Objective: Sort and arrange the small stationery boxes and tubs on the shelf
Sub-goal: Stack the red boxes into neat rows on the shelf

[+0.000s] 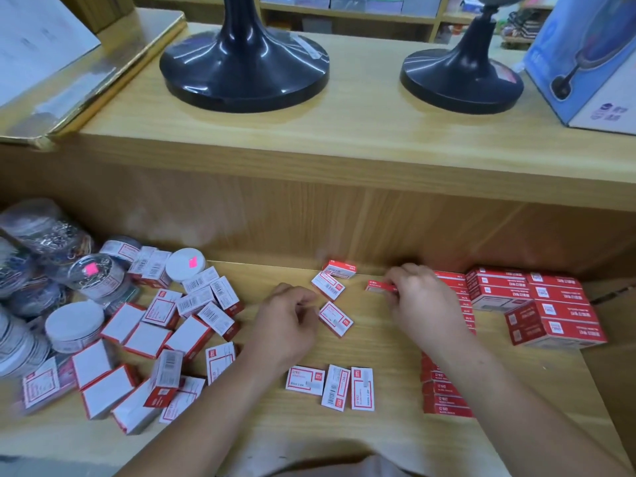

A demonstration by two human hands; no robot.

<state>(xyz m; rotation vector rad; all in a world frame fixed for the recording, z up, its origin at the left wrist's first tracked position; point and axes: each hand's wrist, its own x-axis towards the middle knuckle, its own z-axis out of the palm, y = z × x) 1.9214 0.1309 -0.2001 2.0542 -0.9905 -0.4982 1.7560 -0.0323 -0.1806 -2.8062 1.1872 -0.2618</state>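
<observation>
One small red box (378, 286) is pinched between the right hand (425, 304) fingers, low over the shelf (378, 438) beside the red stacks (445, 394). It appears light and stiff; its long edges should be gripped. The left hand (287, 321) curls beside another box (332, 319), contact unclear. Loose boxes (165, 339) and tubs (74, 325) crowd the left.

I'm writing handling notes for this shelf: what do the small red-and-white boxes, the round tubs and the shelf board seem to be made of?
Small boxes: likely printed cardboard, matte, with crisp folded edges and barcodes. Round tubs: probably plastic; some look clear with metal clips showing through, others have opaque white lids. Shelf board: pale wood-grain with a slight sheen, laminate or veneer; cannot tell which.
</observation>
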